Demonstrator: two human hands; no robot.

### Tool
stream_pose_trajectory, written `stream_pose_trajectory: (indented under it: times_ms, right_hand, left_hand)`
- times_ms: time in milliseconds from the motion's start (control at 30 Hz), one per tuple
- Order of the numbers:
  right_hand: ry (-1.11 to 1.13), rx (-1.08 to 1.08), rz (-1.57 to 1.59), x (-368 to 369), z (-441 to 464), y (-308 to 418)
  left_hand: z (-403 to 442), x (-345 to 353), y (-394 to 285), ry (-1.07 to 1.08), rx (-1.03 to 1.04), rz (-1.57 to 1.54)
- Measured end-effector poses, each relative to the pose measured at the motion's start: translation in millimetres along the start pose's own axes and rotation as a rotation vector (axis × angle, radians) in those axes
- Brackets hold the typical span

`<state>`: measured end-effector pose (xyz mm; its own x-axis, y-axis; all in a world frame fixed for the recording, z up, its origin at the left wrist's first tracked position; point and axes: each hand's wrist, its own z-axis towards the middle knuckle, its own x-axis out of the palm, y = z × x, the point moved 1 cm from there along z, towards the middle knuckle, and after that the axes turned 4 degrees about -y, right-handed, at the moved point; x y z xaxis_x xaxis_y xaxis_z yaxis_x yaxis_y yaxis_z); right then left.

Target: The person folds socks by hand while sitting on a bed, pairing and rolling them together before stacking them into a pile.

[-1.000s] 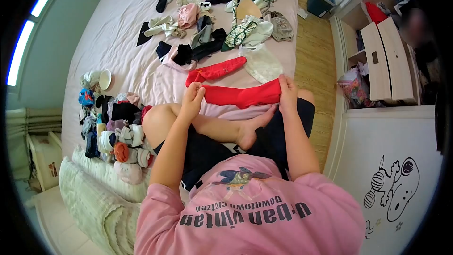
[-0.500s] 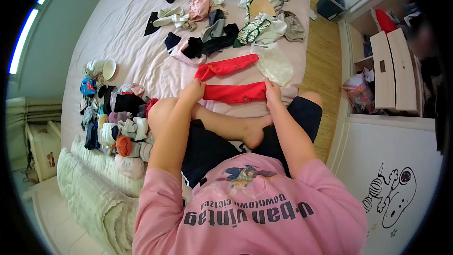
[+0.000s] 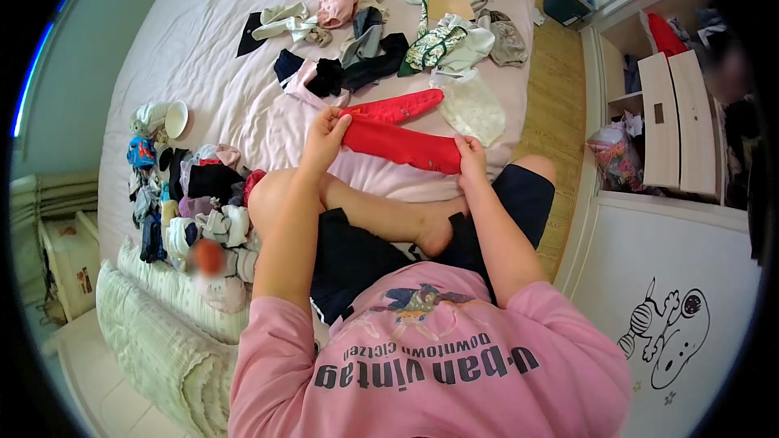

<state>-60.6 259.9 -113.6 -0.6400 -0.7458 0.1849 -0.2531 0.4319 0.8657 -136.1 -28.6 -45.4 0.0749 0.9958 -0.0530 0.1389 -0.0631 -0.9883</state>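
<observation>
A red sock [image 3: 402, 144] is stretched flat between my two hands above the bed, in front of my crossed legs. My left hand [image 3: 325, 136] pinches its left end, with the thumb on top. At the lower right end, my right hand [image 3: 471, 159] grips the other edge. Just beyond lies a second red sock [image 3: 406, 105] on the sheet, partly covered by the held one. A white, thin cloth piece [image 3: 467, 105] lies beyond my right hand.
Loose socks [image 3: 377, 61] and small cloth items spread over the far bed [image 3: 203, 57]. Rolled and folded socks [image 3: 213, 182] crowd the left, near a white bowl [image 3: 177, 119]. A folded quilt [image 3: 162, 341] lies nearer. Open drawers [image 3: 659, 113] and a bin [image 3: 568, 2] are on the right.
My left hand has risen and moved slightly left with its end of the red sock, so the sock now slants down to the right and overlaps the other one. My right hand has barely moved.
</observation>
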Motion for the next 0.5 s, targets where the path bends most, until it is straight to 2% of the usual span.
stream_pose_trajectory:
  times_ms: [67, 167, 267, 367, 500]
  right_hand:
    - [0.021, -0.113, -0.148, 0.0, 2.8, 4.0]
    - [0.051, -0.216, -0.470, -2.1, 9.9, 0.8]
    - [0.058, -0.301, -0.745, -4.0, 23.9, -11.0]
    - [0.057, -0.345, -0.932, 2.6, 23.6, -10.3]
    - [0.113, -0.402, -1.062, 10.7, 16.6, 4.3]
  left_hand:
    - [-7.3, -4.0, -1.1, -0.126, 0.135, 0.578]
    - [-18.5, 1.5, -4.4, 0.031, -0.078, 1.206]
    - [-14.3, 2.4, 10.8, 0.183, -0.226, 1.352]
    - [-11.6, 2.3, 18.8, 0.178, -0.281, 1.395]
    - [-12.1, 3.7, 7.2, 0.189, -0.281, 1.260]
